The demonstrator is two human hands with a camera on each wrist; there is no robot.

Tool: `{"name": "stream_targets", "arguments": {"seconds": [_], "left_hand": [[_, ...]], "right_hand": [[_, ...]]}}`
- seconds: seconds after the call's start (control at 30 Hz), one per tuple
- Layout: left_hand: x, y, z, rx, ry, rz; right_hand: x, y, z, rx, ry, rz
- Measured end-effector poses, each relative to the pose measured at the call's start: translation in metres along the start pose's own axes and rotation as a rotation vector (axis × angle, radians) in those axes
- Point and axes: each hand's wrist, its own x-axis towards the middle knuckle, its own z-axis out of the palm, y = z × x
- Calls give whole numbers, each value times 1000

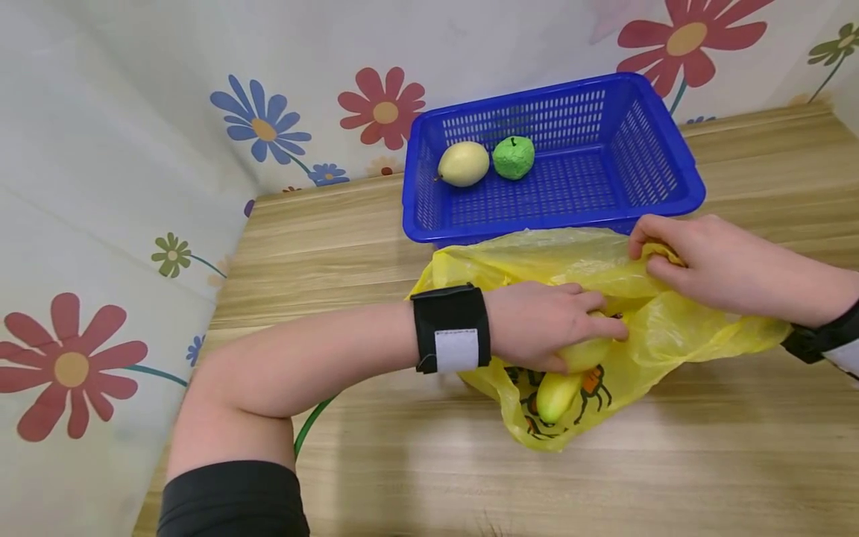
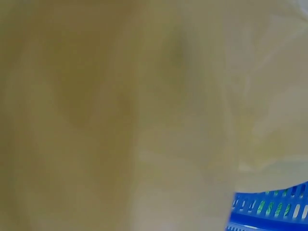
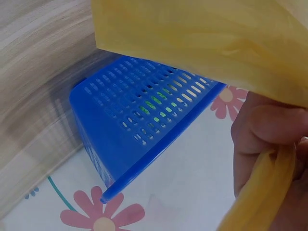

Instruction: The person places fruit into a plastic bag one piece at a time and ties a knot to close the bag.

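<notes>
A thin yellow plastic bag (image 1: 644, 350) with a dark and orange print lies mouth-up in front of the blue basket. My left hand (image 1: 546, 321) reaches into it, fingers and thumb bent over a rounded yellow fruit (image 1: 584, 355). Just below that fruit, the end of a longer yellow-green fruit (image 1: 557, 397) shows against the print. My right hand (image 1: 698, 261) grips the bag's rim at the right, with bunched plastic (image 3: 264, 192) between thumb and fingers in the right wrist view. Blurred bag plastic (image 2: 120, 115) covers most of the left wrist view.
The blue perforated basket (image 1: 537, 227) stands behind the bag, against the flower-patterned wall covering (image 1: 168, 112). A pale yellow fruit (image 1: 464, 164) and a green apple-like fruit (image 1: 513, 158) sit at its left end. Under everything is a wood-grain table (image 1: 403, 462).
</notes>
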Motion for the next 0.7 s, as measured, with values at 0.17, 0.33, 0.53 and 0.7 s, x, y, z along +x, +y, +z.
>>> {"name": "stream_targets", "arguments": {"seconds": [0.17,0.33,0.53,0.7], "left_hand": [[-5,-4,-1,-33,-3,-4],[-16,-8,-7,-101,28,-3],[-37,-23,-26,-337,112,31],[-60,-53,-51,-462,264,-73]], "right_hand": [[-1,2,1,0,4,0],[-1,3,0,-11,14,2],[0,2,0,-16,17,2],[1,2,1,-16,20,-10]]}}
